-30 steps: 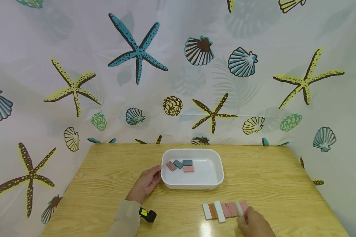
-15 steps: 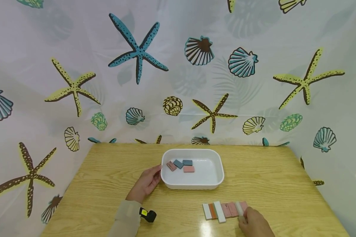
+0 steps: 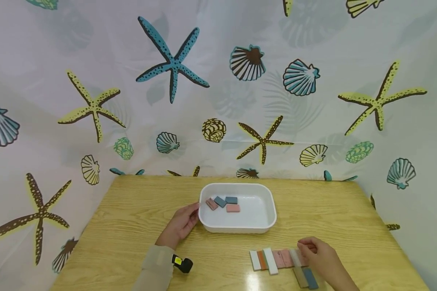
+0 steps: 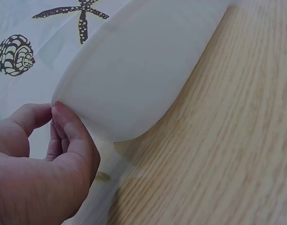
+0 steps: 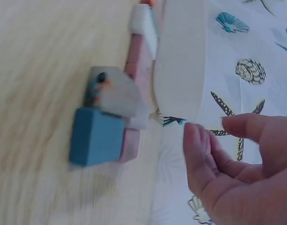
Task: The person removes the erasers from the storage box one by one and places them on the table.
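Note:
My left hand [image 3: 182,224] pinches the left rim of a white plastic tub [image 3: 240,229] between thumb and fingers; the left wrist view shows this grip at the tub's end [image 4: 134,70]. Inside the tub lie two blue erasers and two pink ones, such as the flat pink eraser [image 3: 233,208]. My right hand [image 3: 322,256] hovers over the right end of a row of erasers, thumb and fingertips apart, nothing between them. At that end a blue eraser [image 3: 310,279] lies beside a beige-grey eraser [image 3: 300,277]. In the right wrist view the hand [image 5: 237,164] is apart from the blue eraser [image 5: 97,137].
Leftward the row continues with pink erasers [image 3: 278,258], a long white eraser [image 3: 270,261], an orange piece [image 3: 263,260] and another white eraser [image 3: 255,260]. All lie on a wooden table [image 3: 131,226]. A patterned cloth [image 3: 218,101] hangs behind and at both sides.
My right hand has risen and moved away from the row's right end, uncovering the blue eraser and more of the beige-grey one. The left hand still holds the tub's rim.

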The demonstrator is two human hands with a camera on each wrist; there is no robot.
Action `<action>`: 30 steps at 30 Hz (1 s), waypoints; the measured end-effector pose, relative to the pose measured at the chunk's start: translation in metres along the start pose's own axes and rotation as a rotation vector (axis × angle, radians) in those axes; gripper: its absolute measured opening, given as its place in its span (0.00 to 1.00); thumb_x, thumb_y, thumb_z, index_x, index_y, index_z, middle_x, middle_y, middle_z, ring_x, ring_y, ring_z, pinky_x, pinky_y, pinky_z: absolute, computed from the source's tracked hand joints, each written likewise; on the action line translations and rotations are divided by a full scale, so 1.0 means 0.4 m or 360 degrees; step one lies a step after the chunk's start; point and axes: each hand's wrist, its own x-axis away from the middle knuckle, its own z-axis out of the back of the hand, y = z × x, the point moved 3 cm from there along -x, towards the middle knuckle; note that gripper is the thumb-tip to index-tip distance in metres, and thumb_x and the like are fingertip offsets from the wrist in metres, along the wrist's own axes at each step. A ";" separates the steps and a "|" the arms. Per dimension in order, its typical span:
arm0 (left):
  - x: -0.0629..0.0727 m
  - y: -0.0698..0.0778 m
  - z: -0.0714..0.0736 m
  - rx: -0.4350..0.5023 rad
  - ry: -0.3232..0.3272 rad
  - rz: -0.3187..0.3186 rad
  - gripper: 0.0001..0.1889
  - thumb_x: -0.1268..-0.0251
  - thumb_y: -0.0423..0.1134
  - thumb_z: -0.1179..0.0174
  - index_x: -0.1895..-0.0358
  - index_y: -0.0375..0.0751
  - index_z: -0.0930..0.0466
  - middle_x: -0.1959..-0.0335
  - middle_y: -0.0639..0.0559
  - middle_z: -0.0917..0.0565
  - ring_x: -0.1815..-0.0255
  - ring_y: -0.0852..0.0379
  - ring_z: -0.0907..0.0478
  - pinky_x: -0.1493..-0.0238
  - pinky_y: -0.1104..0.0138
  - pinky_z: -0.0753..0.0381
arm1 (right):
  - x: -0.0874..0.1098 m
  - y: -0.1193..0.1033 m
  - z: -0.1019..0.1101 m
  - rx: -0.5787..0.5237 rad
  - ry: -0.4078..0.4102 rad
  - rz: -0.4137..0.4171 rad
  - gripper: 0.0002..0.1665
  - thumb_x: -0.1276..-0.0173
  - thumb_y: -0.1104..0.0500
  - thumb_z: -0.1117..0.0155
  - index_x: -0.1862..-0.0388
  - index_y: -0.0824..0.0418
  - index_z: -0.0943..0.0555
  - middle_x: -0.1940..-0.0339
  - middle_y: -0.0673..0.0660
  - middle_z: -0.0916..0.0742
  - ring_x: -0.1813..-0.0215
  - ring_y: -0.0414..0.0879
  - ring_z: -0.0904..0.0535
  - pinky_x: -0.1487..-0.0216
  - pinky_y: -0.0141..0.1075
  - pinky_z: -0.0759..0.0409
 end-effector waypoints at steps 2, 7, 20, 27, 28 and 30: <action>-0.001 -0.001 0.001 0.0009 -0.0003 -0.0001 0.22 0.35 0.35 0.43 0.42 0.24 0.32 0.59 0.46 0.24 0.64 0.61 0.25 0.61 0.75 0.22 | -0.017 -0.003 0.010 -0.0283 -0.0069 -0.0050 0.27 0.30 0.49 0.45 0.47 0.71 0.26 0.58 0.58 0.18 0.57 0.49 0.21 0.59 0.37 0.19; -0.004 -0.003 0.006 0.0023 -0.0024 0.0004 0.24 0.36 0.37 0.41 0.42 0.25 0.32 0.57 0.45 0.24 0.64 0.61 0.26 0.60 0.74 0.22 | -0.057 -0.031 0.023 -0.0806 -0.0335 -0.0019 0.36 0.27 0.49 0.51 0.38 0.80 0.39 0.49 0.63 0.21 0.48 0.51 0.22 0.48 0.37 0.23; 0.001 0.003 0.007 -0.0009 -0.0037 -0.0012 0.22 0.35 0.36 0.42 0.43 0.25 0.31 0.58 0.46 0.24 0.64 0.61 0.26 0.61 0.75 0.23 | -0.154 -0.163 -0.033 -0.1096 -0.0546 0.0116 0.31 0.27 0.55 0.50 0.40 0.81 0.38 0.55 0.57 0.19 0.52 0.46 0.21 0.47 0.36 0.24; -0.005 0.001 0.004 0.0014 -0.0012 -0.0020 0.21 0.35 0.35 0.43 0.43 0.24 0.31 0.60 0.47 0.23 0.65 0.62 0.25 0.61 0.75 0.23 | -0.214 -0.217 -0.091 -0.1048 -0.0550 0.0161 0.27 0.28 0.59 0.49 0.41 0.81 0.36 0.57 0.55 0.18 0.51 0.49 0.22 0.48 0.35 0.24; -0.004 0.002 0.004 0.0018 -0.0017 -0.0024 0.21 0.35 0.35 0.43 0.43 0.24 0.31 0.60 0.47 0.23 0.65 0.62 0.25 0.61 0.75 0.23 | -0.222 -0.222 -0.099 -0.1041 -0.0561 0.0170 0.27 0.28 0.60 0.48 0.41 0.81 0.36 0.58 0.55 0.18 0.51 0.48 0.21 0.48 0.35 0.24; -0.003 0.001 0.005 0.0034 -0.0023 -0.0019 0.21 0.35 0.35 0.43 0.44 0.25 0.31 0.60 0.47 0.23 0.65 0.62 0.25 0.61 0.75 0.22 | -0.239 -0.228 -0.118 -0.1043 -0.0576 0.0164 0.26 0.29 0.61 0.47 0.42 0.81 0.35 0.58 0.55 0.18 0.53 0.47 0.21 0.47 0.36 0.24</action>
